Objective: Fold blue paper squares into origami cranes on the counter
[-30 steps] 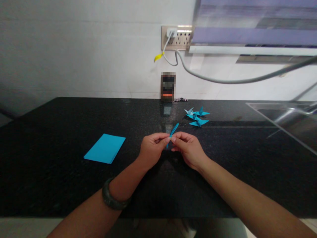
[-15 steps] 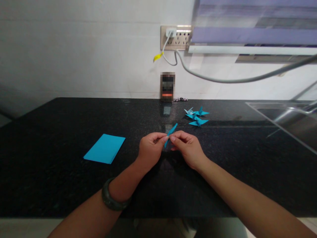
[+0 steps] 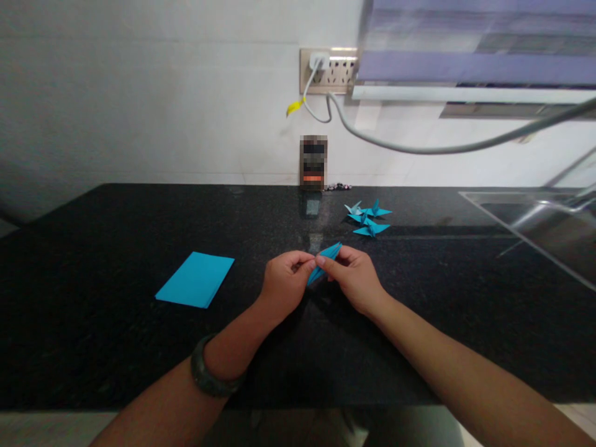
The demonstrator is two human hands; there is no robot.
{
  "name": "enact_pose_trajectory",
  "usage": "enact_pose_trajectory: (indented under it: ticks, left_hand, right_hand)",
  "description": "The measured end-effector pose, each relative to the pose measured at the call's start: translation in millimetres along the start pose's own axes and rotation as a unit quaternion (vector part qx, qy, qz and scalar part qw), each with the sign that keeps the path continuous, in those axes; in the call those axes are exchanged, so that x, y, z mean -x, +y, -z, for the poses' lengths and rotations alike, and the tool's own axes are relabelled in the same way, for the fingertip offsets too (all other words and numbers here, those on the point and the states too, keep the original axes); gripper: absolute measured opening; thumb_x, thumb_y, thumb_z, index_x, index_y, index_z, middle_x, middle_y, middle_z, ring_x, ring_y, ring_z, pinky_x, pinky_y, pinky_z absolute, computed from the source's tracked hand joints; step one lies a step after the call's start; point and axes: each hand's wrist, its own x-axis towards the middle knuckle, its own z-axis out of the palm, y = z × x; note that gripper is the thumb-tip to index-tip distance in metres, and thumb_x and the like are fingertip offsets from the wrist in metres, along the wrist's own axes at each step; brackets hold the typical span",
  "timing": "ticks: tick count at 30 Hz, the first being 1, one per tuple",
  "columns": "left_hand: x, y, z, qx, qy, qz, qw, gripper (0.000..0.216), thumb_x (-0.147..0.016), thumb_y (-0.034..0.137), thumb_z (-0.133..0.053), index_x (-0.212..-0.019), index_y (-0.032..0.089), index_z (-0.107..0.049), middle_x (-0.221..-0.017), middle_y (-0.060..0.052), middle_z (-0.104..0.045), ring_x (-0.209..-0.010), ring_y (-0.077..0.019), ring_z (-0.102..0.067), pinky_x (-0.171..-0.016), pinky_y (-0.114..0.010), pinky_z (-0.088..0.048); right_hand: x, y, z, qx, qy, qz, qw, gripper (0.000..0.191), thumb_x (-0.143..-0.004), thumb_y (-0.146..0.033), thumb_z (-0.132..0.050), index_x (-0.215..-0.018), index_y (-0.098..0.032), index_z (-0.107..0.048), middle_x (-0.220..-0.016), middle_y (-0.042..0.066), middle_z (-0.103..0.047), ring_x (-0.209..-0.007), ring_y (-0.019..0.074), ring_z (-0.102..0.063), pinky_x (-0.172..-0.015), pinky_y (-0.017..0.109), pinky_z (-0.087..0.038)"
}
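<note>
Between my two hands is a narrow, pointed piece of folded blue paper [image 3: 329, 252], held just above the counter. My left hand [image 3: 286, 279] pinches its left side between thumb and forefinger. On the other side, my right hand [image 3: 356, 276] grips it with the thumb on top and the fingers behind, hiding part of the folds. To the left lies a stack of blue paper sheets [image 3: 195, 279]. Several folded paper cranes [image 3: 371, 230] sit beyond my right hand, most of them blue and one paler.
The black countertop [image 3: 116, 347] runs back to a white wall. A phone-like object [image 3: 313, 162], blurred out, leans there beside a beaded strand [image 3: 339, 186]. A sink [image 3: 549, 217] is set in at the right. A grey cable [image 3: 419, 150] hangs from the wall socket [image 3: 342, 71].
The folded paper has turned so its broad, layered face shows, where its thin edge showed before. Both hands still pinch it in nearly the same place.
</note>
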Motion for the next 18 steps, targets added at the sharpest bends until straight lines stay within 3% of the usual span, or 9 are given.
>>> enact_pose_trajectory:
  ticks: [8,11,15,18]
  left_hand:
    - [1.2,-1.1,0.3,0.031,-0.036,0.015,0.999,0.014,-0.068,0.031,-0.062,-0.064,0.017,-0.064,-0.058,-0.001,-0.061,-0.054,-0.0125,-0.053,-0.051,-0.022,-0.039]
    - [-0.5,-0.3,-0.3,0.089,-0.036,0.056,0.994,0.015,-0.067,0.031,-0.064,-0.064,0.016,-0.062,-0.056,0.000,-0.060,-0.051,-0.0112,-0.052,-0.050,-0.022,-0.039]
    - [-4.2,0.7,-1.3,0.264,-0.011,0.140,0.954,0.015,-0.065,0.028,-0.066,-0.066,0.015,-0.059,-0.059,0.001,-0.060,-0.055,-0.0101,-0.054,-0.057,-0.024,-0.044]
    - [-5.3,1.1,-1.7,0.341,-0.004,0.156,0.927,0.014,-0.064,0.025,-0.067,-0.068,0.014,-0.060,-0.063,0.002,-0.061,-0.061,-0.0092,-0.056,-0.064,-0.024,-0.046]
  right_hand:
    - [1.0,4.5,2.1,0.021,0.013,0.033,0.999,0.017,-0.068,-0.032,-0.065,-0.062,-0.016,-0.061,-0.059,-0.002,-0.055,-0.055,0.0099,-0.047,-0.052,0.023,-0.039]
    - [-0.1,3.2,1.3,0.003,-0.006,0.009,1.000,0.020,-0.067,-0.036,-0.066,-0.067,-0.016,-0.061,-0.061,-0.002,-0.057,-0.055,0.0098,-0.049,-0.050,0.022,-0.039]
    - [-1.1,0.4,-1.1,-0.045,0.002,-0.059,0.997,0.035,-0.061,-0.040,-0.069,-0.085,-0.017,-0.061,-0.069,0.000,-0.060,-0.057,0.0111,-0.053,-0.045,0.021,-0.041]
    - [-0.7,-0.6,-1.8,-0.040,-0.003,-0.075,0.996,0.026,-0.059,-0.036,-0.071,-0.070,-0.015,-0.060,-0.061,-0.002,-0.057,-0.052,0.0090,-0.050,-0.045,0.021,-0.041]
